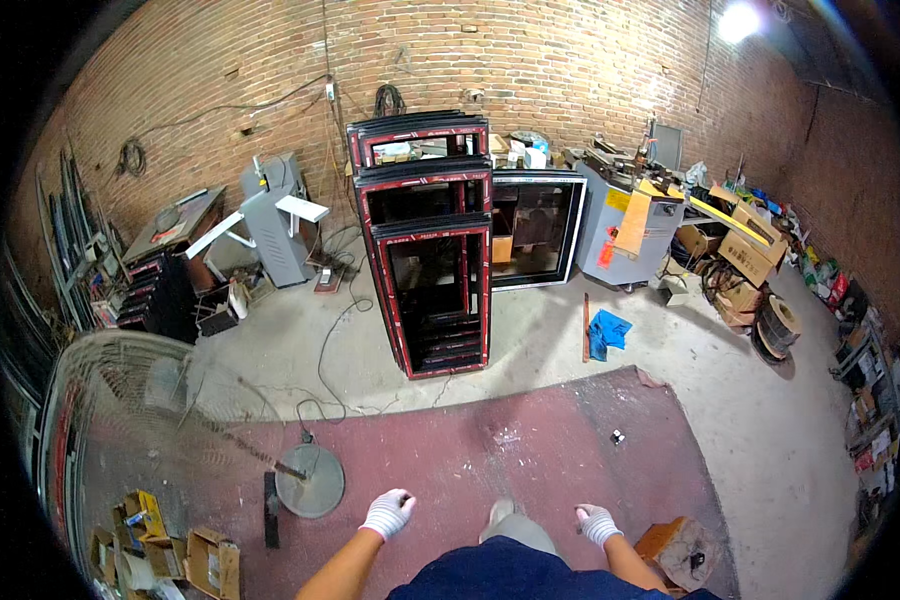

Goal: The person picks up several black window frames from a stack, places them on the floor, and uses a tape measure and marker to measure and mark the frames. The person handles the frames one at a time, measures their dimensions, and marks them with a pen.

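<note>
My left hand (388, 513), in a white striped glove, hangs over the red mat (560, 450) with its fingers curled in and nothing seen in them. On the other side of my body, my right hand (598, 524) wears a matching glove; its fingers are also curled, with no object showing. One shoe (501, 512) steps forward between the hands. Ahead stands a stack of dark window frames (432, 236) with red protective film, well beyond both hands. Nearest my left hand is the round fan base (310, 481). A brown box-like object (667, 548) lies near my right forearm.
A big caged fan (120, 400) stands at left, above small cartons (213, 563). A cable (322, 375) crosses the floor. Behind the stack are a black-and-white frame (577, 230) and grey machines (273, 235). Blue cloth (606, 333), a cable reel (776, 328) and cartons (750, 245) lie right.
</note>
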### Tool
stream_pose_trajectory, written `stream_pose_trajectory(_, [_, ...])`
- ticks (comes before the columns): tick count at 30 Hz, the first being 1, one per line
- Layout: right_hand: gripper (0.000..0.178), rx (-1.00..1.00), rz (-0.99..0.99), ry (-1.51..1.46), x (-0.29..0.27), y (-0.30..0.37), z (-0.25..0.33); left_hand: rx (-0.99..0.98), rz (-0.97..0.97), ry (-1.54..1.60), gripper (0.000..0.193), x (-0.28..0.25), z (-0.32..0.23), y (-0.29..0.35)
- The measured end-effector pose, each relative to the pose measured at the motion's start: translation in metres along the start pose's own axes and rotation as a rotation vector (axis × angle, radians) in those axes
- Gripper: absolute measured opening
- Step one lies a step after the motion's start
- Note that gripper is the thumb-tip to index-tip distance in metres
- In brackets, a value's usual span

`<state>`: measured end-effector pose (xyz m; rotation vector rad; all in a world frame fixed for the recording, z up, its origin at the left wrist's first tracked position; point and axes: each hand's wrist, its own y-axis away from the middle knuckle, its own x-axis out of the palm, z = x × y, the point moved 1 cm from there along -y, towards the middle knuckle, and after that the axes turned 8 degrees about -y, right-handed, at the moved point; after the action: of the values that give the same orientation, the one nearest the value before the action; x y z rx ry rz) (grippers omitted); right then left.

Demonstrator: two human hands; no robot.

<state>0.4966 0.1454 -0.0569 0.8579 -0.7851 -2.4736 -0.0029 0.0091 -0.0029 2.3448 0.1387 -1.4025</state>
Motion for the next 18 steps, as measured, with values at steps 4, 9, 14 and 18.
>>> stream_pose_trajectory(4, [0.045,-0.07,0.115,0.424,0.028,-0.12,0.008,-0.22,0.062,-0.027,0.032,-0.006,0.081,-0.051])
stream_pose_trajectory(9, [0.049,-0.212,0.221,0.568,-0.01,-0.269,0.12,-0.705,0.177,0.051,0.046,0.067,0.194,-0.039])
stream_pose_trajectory(14, [0.047,-0.387,0.206,0.57,-0.027,-0.354,0.275,-0.792,0.29,0.052,0.065,0.089,0.21,-0.033])
stream_pose_trajectory(18, [0.049,-0.434,0.22,0.596,-0.017,-0.419,0.392,-0.864,0.307,0.218,0.053,0.115,0.187,-0.091])
